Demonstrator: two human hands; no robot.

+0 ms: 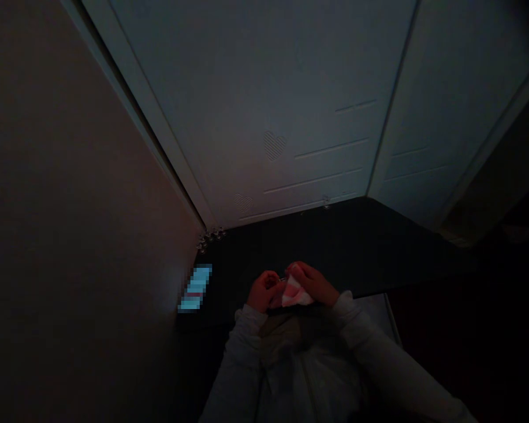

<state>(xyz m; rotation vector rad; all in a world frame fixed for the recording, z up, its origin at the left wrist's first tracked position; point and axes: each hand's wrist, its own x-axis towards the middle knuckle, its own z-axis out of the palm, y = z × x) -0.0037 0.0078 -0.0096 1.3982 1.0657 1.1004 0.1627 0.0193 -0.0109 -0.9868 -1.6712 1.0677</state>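
Observation:
Close to my body, over the front of the dark tabletop (335,247), my two hands are together. My right hand (316,283) is closed on a pink and white cloth (296,294), which hangs in folds below the fingers. Just to its left, my left hand (263,290) is curled with thumb and fingers pinched around something small. A thin shiny bit (283,279) shows between the hands at the cloth's edge. The light is too dim to make out its kind.
Several small shiny pieces (210,236) cluster in the back left corner. A similar piece (327,204) stands by the white panel (264,88) with embossed hearts. A lit, pixelated screen (194,289) lies at the left, beside the wall (92,235).

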